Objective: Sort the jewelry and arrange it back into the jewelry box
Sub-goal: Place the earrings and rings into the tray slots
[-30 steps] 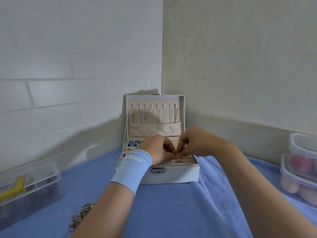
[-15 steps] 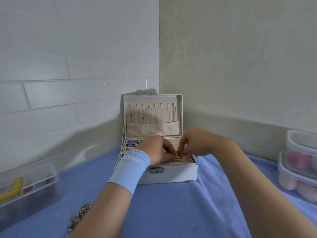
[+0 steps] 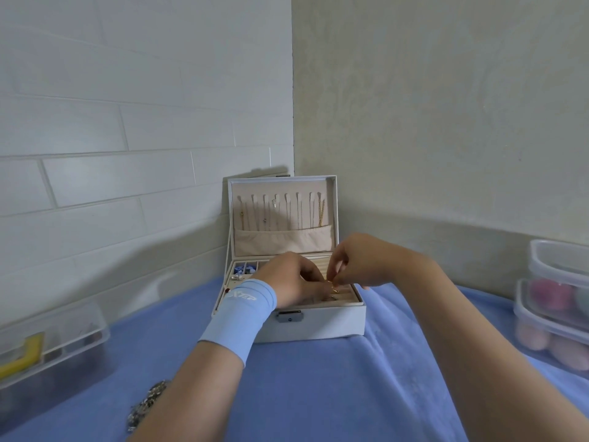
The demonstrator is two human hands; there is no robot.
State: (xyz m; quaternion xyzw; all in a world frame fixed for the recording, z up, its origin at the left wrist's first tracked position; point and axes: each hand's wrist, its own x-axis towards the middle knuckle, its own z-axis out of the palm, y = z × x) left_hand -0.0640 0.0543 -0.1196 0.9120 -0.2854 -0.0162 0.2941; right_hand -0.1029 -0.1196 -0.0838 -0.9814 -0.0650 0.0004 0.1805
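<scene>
A white jewelry box (image 3: 318, 323) stands open on the blue cloth, its lid upright with several thin necklaces (image 3: 287, 212) hanging inside. Both hands meet over the box's ring rolls. My right hand (image 3: 360, 261) pinches a small gold ring (image 3: 333, 288) from above. My left hand (image 3: 293, 280), with a light blue wristband, has its curled fingertips on the same ring from the left. Small blue and silver pieces (image 3: 243, 271) lie in the box's left compartments. A heap of silver jewelry (image 3: 145, 405) lies at the lower left, partly hidden by my left forearm.
A clear lidded bin (image 3: 47, 349) with a yellow item stands at the left. Two stacked clear containers (image 3: 554, 307) with pink and pale round items stand at the right edge. Walls meet in a corner just behind the box.
The hands stay over the ring rolls with the gold ring between them; my right hand's fingers have lifted slightly. The view has shifted a little.
</scene>
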